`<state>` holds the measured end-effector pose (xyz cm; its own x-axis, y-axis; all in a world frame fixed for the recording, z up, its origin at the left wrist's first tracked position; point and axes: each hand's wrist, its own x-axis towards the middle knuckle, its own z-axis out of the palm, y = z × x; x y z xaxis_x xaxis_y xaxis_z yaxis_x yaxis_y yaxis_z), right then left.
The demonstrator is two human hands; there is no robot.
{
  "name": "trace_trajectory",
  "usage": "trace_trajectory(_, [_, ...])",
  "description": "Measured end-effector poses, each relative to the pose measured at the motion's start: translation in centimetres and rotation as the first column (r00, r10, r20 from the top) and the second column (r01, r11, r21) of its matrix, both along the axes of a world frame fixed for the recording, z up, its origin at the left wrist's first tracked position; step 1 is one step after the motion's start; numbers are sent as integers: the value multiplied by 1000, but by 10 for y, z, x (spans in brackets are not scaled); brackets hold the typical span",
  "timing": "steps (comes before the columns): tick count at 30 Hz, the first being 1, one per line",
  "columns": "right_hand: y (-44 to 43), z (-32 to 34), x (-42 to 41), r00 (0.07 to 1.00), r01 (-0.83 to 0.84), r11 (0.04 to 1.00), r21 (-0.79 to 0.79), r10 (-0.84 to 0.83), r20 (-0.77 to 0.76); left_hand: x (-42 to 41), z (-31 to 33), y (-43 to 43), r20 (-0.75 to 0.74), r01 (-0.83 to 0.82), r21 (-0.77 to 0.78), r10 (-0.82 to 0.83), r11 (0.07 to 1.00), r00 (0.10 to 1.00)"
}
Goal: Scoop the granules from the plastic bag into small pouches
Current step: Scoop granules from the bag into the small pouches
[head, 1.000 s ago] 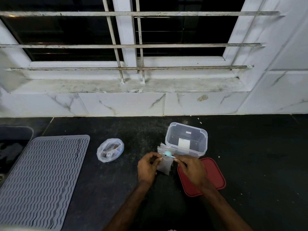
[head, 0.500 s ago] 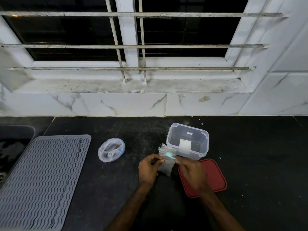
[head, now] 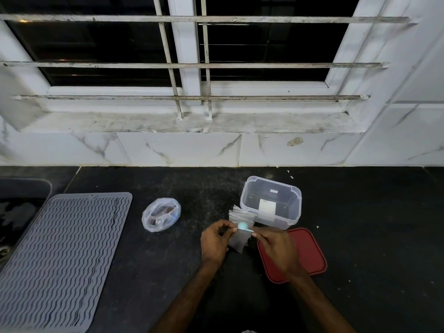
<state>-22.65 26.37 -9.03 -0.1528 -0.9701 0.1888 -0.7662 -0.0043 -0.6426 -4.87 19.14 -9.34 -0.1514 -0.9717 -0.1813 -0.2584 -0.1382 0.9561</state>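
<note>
The left hand pinches the upper edge of one small pouch between thumb and fingers, so that the pouch hangs down with its mouth upward. I think it is held so to keep the mouth open and steady. The right hand has its fingers closed narrowly on the handle of a little light-blue spoon, and the bowl of the spoon is just at the mouth of the pouch. Whether the spoon carries granules, I cannot tell; it is too small.

The plastic bag with the brown granules lies open on the tabletop at ten o'clock from the hands, near but not touching them, probably so that the spoon can reach it easily. At one o'clock stands a clear box without its lid, and the spare pouches lean against its left wall, close to the left hand for the next filling. The red lid lies flat at three o'clock, partly under the right hand.

The tabletop is of black speckled stone with some pale crumbs on it. A grey ribbed mat lies far at nine o'clock, beside a sink. At twelve o'clock are white marbled wall tiles, a stained sill and a dark window behind metal bars.
</note>
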Motion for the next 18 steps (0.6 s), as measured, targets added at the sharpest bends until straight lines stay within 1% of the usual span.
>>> trace_trajectory(2, [2, -1, 0, 999, 3, 1000, -1, -3, -48, 0, -1, 1, 7, 5, -5, -5, 1000, 1000])
trace_trajectory(5, [0, 3, 2, 999, 27, 1000, -1, -27, -21, -1, 1, 2, 12, -8, 15, 8, 1000, 1000])
trace_trajectory(6, [-1, 5, 3, 999, 37, 999, 3, -37, 20, -2, 0, 2, 13, -6, 13, 6, 1000, 1000])
trace_trajectory(8, [-4, 6, 4, 982, 86, 996, 12, -87, 165, -2, 0, 3, 5, -5, 16, 5, 1000, 1000])
trace_trajectory(10, [-7, 4, 4, 934, 149, 988, 42, -155, 322, -3, 1, 2, -12, -14, 32, 14, 999, 1000])
trace_trajectory(14, [-10, 4, 4, 866, 159, 985, 68, -172, 470, -4, 0, 3, -31, -15, 18, 15, 1000, 999])
trace_trajectory(16, [-12, 6, 5, 814, 171, 982, 82, -188, 549, -2, -2, 2, -25, -14, 5, 14, 1000, 1000])
trace_trajectory(18, [-13, 9, 7, 724, 194, 975, 112, -219, 654, -2, -4, 2, -20, -17, 1, 17, 1000, 1000])
